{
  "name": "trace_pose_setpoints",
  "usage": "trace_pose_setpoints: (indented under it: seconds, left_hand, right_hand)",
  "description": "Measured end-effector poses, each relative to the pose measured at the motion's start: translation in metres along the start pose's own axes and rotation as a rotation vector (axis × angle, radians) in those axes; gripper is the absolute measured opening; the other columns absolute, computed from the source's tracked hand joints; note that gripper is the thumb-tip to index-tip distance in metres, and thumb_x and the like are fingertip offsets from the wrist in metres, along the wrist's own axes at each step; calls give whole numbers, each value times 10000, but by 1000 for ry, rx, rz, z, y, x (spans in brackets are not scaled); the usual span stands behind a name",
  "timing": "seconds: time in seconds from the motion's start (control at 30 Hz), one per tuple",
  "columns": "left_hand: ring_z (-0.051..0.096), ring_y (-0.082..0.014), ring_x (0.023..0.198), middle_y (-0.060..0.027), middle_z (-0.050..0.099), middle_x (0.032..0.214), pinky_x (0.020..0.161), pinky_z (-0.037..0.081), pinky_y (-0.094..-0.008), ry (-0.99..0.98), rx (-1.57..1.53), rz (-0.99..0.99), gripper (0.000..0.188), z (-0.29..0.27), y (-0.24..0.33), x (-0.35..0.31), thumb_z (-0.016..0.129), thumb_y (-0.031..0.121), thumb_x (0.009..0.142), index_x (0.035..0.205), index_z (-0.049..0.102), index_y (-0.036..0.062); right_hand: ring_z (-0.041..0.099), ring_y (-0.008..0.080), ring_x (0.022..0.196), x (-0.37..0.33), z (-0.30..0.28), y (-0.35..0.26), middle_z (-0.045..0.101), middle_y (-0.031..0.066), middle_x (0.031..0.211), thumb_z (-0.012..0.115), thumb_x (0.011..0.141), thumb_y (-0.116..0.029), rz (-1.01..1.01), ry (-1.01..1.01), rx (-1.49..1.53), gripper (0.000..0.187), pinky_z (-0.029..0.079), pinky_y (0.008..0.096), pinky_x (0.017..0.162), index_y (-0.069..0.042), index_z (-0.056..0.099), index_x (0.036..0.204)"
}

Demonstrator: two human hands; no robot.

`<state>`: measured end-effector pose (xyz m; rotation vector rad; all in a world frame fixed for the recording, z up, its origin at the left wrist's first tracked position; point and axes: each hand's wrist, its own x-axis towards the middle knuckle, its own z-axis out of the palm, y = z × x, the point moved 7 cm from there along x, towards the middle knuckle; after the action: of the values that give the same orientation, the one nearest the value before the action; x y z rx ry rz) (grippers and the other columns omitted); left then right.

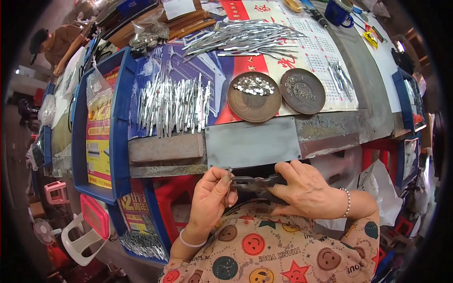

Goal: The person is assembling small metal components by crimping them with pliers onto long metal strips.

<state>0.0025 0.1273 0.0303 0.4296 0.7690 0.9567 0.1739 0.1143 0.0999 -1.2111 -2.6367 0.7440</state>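
My left hand (211, 193) pinches a small thin metal strip (230, 173) between thumb and fingers, its tip pointing up. My right hand (304, 188) is closed round the handles of dark pliers (247, 181). Their jaws reach left to the strip at my left fingertips; whether they grip it, I cannot tell. Just beyond my hands lies a grey metal plate (252, 141) at the bench edge. Farther off stand a brown dish (255, 111) with small shiny round discs (255, 86) and a second dark dish (290, 101) with small thin pieces.
Rows of metal strips (172, 104) lie left on the bench, with a larger pile (240, 40) at the back. A flat bar (165, 149) lies along the front edge. Blue trays (123, 118) stand left. A blue mug (337, 14) is far right. Another person (66, 45) sits far left.
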Motion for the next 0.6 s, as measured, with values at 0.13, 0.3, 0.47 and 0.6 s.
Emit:
trace_pose_setpoints:
  seconds: [0.13,0.3,0.47,0.6]
  left_hand:
    - [510,-94,616,-16,562,787,558,410,-234,10,51,-9,88,0,-1,2,547,129,988,981,541,41]
    - [509,-86,614,-5,549,749,551,395,-213,37,177,7,97,-1,-1,5,556,132,985,973,541,37]
    - [504,-79,612,-4,539,713,550,389,-203,38,260,52,101,-7,-3,14,553,129,985,959,539,31]
    - [502,-73,613,-8,546,732,550,391,-204,47,386,109,107,-10,2,11,542,127,990,945,530,31]
  right_hand:
    - [463,259,894,-1,1,2,447,110,1053,787,660,-340,0,-13,-30,424,428,351,736,-107,672,995]
    - [477,259,874,-3,8,2,447,114,989,757,709,-296,45,-38,-94,364,437,349,711,-91,670,997]
    - [507,266,850,3,9,13,454,124,944,722,781,-317,133,-105,101,385,450,361,690,-65,661,1066]
    - [563,314,792,1,37,18,452,169,933,709,818,-438,107,-504,1042,488,472,386,688,-65,641,1126]
